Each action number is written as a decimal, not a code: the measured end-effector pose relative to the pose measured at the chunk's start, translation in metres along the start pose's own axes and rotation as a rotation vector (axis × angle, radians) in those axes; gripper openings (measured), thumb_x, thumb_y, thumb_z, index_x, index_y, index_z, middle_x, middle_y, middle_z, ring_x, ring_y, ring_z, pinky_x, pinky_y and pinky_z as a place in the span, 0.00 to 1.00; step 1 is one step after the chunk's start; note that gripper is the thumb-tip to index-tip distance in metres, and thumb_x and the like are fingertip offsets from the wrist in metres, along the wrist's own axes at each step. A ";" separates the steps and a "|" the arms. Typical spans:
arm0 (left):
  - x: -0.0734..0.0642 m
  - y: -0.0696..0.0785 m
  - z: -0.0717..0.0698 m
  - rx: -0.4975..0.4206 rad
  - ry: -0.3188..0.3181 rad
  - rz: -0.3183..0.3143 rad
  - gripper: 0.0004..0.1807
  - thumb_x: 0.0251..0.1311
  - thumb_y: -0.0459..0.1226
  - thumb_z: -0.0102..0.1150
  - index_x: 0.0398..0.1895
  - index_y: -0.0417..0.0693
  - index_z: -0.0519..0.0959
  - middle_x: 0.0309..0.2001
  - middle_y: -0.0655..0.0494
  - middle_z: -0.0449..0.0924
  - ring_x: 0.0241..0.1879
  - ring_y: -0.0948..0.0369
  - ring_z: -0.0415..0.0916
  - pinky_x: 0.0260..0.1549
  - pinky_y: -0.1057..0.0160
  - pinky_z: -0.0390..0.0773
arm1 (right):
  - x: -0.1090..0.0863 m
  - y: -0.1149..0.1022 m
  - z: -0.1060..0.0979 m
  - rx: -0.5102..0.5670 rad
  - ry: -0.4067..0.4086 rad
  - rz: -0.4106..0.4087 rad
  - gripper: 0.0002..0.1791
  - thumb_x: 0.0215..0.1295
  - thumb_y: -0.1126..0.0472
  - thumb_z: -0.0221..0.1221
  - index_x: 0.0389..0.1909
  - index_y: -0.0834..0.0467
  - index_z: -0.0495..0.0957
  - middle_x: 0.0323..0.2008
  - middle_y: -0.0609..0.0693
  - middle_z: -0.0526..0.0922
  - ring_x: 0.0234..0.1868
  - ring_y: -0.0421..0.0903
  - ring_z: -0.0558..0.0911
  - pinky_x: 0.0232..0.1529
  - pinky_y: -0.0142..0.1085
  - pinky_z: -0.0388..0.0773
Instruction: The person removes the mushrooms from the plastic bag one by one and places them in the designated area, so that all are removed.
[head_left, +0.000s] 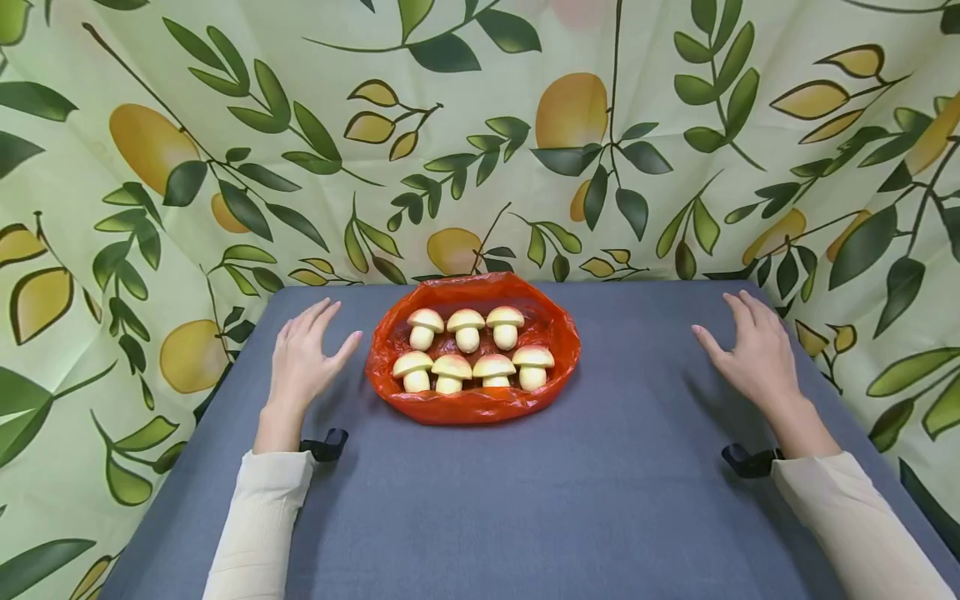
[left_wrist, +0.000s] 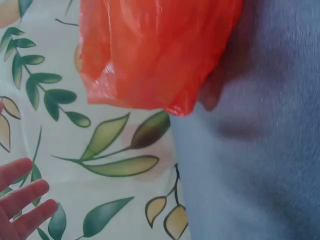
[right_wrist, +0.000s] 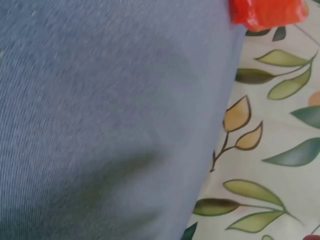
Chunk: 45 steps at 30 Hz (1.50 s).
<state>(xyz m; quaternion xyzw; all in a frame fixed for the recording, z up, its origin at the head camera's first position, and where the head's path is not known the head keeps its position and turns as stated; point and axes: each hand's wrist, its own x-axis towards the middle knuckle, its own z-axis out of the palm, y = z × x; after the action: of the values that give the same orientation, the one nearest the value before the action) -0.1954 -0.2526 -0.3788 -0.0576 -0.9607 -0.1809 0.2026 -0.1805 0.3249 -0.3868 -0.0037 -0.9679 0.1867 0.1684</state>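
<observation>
Currently, over the blue-grey table [head_left: 562,500], both hands have fingers loosely extended, thumbs apart, and hold nothing: the left hand [head_left: 303,358] is near the red bag [head_left: 472,408], the right hand [head_left: 753,354] well apart. Inside the open bag are seven mushrooms [head_left: 452,367], four before three; filling seems done, but what is left I cannot judge. Behind hangs leafy cloth [head_left: 465,83].

Blue-grey table [head_left: 540,500], matte w/ fine-textured surface, fills lower ctr of frame; far edge runs straight across mid-frame, sides widening toward btm L & R. Directly on it, approx. frame ctr, sits a red plastic bag [head_left: 468,408], glossy & crinkled, wide oval mouth open, by table's far edge.
</observation>
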 end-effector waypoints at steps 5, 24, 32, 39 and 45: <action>-0.006 0.006 0.003 -0.126 0.020 0.019 0.29 0.62 0.48 0.57 0.64 0.44 0.71 0.64 0.40 0.73 0.64 0.42 0.68 0.65 0.37 0.65 | -0.006 -0.007 -0.003 0.063 -0.039 -0.004 0.39 0.71 0.43 0.49 0.70 0.66 0.56 0.72 0.70 0.54 0.70 0.72 0.56 0.63 0.71 0.55; -0.024 0.014 0.027 -0.521 -0.139 -0.180 0.29 0.65 0.40 0.57 0.67 0.37 0.66 0.64 0.35 0.71 0.64 0.44 0.70 0.65 0.42 0.69 | -0.028 -0.040 0.009 0.201 -0.063 -0.082 0.32 0.71 0.49 0.53 0.66 0.67 0.63 0.63 0.73 0.68 0.62 0.71 0.67 0.58 0.67 0.65; -0.031 0.010 0.038 -0.579 -0.201 -0.254 0.33 0.64 0.40 0.58 0.68 0.34 0.63 0.66 0.34 0.69 0.65 0.43 0.69 0.64 0.44 0.71 | -0.034 -0.053 0.021 0.279 -0.033 -0.128 0.27 0.69 0.55 0.57 0.63 0.67 0.68 0.60 0.71 0.73 0.53 0.71 0.76 0.49 0.65 0.74; -0.035 0.012 0.046 -0.595 -0.286 -0.276 0.35 0.63 0.39 0.59 0.70 0.32 0.59 0.66 0.31 0.66 0.65 0.40 0.68 0.65 0.44 0.70 | -0.040 -0.068 0.034 0.336 -0.037 -0.135 0.25 0.66 0.59 0.59 0.60 0.68 0.70 0.59 0.69 0.75 0.55 0.69 0.77 0.54 0.62 0.75; -0.035 0.013 0.048 -0.575 -0.357 -0.301 0.40 0.62 0.41 0.61 0.72 0.35 0.55 0.67 0.32 0.66 0.64 0.41 0.69 0.66 0.45 0.70 | -0.037 -0.081 0.046 0.408 -0.036 -0.155 0.22 0.63 0.63 0.62 0.56 0.69 0.73 0.54 0.67 0.79 0.54 0.65 0.80 0.55 0.59 0.76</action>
<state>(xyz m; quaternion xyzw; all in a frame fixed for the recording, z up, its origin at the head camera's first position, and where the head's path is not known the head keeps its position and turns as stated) -0.1786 -0.2243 -0.4300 -0.0011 -0.8886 -0.4581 -0.0212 -0.1556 0.2309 -0.4096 0.1079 -0.9102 0.3653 0.1624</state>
